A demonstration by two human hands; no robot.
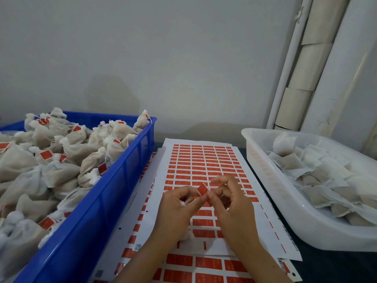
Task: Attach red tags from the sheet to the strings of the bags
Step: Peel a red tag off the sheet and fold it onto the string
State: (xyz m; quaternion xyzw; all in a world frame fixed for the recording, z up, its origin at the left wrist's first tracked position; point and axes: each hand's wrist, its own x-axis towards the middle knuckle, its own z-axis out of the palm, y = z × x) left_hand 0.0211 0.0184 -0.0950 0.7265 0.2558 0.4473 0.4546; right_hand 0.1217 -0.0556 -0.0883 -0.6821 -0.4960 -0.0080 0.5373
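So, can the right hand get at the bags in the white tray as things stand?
Probably not at once: the right hand and left hand both pinch a red tag. Otherwise the way looks free; the white tray is open-topped beside it.

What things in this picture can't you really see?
- Writing on the small red paper tag pinched between both hands: too small and blurred, head view.
- White fabric bag in the left hand: mostly hidden by curled fingers.
- Its string: too thin to make out.
- Blue plastic crate of tagged bags: cut off by the left edge.
- Translucent white plastic tub: cut off by the right edge.
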